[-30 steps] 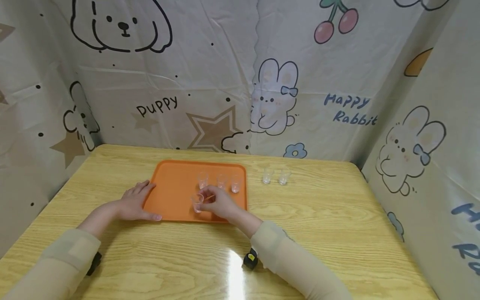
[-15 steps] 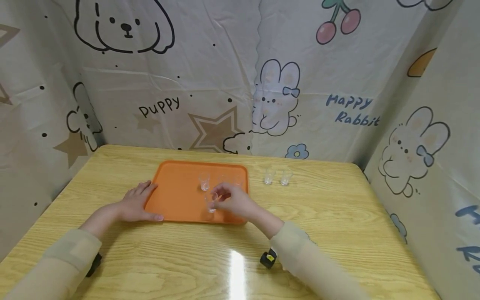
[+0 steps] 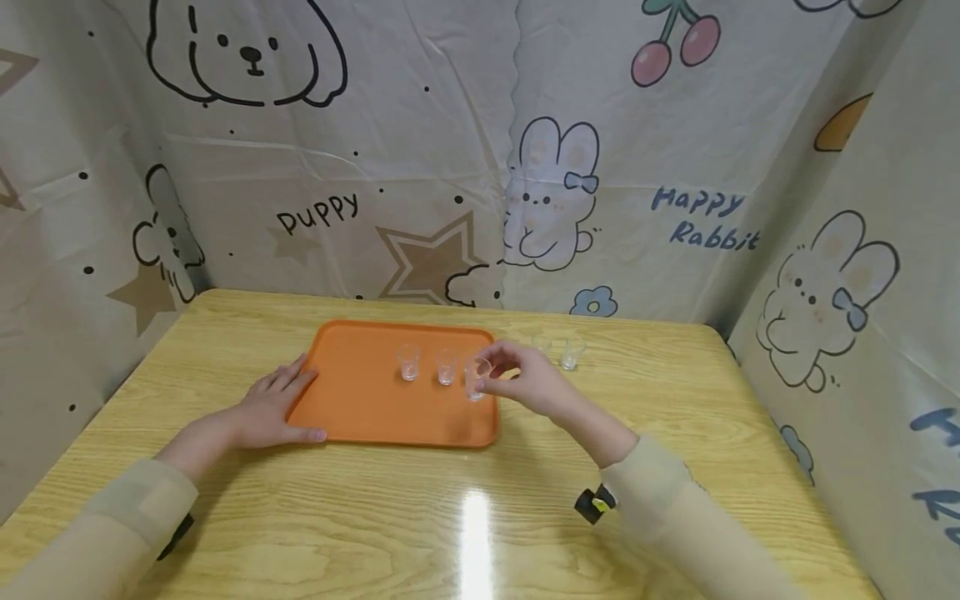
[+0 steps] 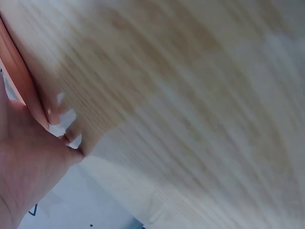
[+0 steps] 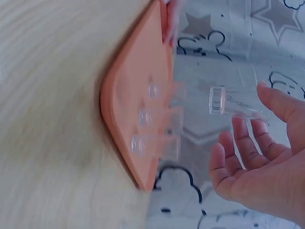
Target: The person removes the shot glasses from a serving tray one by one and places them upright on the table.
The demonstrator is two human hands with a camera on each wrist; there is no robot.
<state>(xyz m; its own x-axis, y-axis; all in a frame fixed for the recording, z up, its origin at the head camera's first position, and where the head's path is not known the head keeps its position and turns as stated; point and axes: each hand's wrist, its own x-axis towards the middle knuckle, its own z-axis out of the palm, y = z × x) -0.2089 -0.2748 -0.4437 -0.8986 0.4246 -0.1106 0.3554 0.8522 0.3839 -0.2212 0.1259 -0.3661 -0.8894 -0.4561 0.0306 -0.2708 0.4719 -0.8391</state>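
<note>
moved rightward since the earlier frame, over the rectangular, orange, plastic-looking tray (image 3: 352, 400), are the right hand (image 3: 534, 382) and the small, clear, flared cup (image 3: 476, 385) carried by it. the cup is pinched between thumb and fingertips near the tray's right rim, kept upright and, by the right wrist view, apparently lifted clear of the surface; whether it is made of glass or plastic cannot be told. just behind it, three matching clear cups (image 3: 446, 368) are lined up on the tray, the rightmost overlapped in the head view. at the tray's left rim, the left hand (image 3: 264, 408) is rested with thumb and fingers spread, nothing being gripped. beyond the right hand, two more clear cups (image 3: 570, 357) are set on the yellowish wood-grain table (image 3: 390, 517), one partly hidden. farther back, a pale cloth printed with cartoons (image 3: 420, 150) is hung. a carrying step is judged to be in hand; for the next move, a level, steady grip seems called for, so that the standing cups are not knocked.
</note>
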